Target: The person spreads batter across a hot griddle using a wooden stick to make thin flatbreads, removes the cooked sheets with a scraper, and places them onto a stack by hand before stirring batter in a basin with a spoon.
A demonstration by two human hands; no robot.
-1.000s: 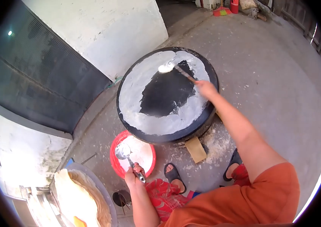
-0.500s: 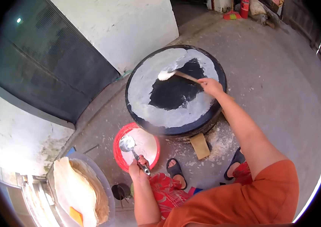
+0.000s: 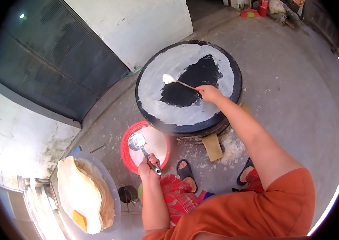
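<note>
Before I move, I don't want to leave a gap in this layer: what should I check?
1. Right hand gripping the spreader: ok.
2. White paste covering the middle of the round black plate: not ok, a dark patch is bare.
3. Paste kept inside the plate's edge: ok, a dark rim shows around it.
4. Left hand holding the ladle over the red basin: ok, as it appears from above.
5. White mix left in the basin: ok, though its depth is unclear.
6. Plate hot enough: cannot tell.
</note>
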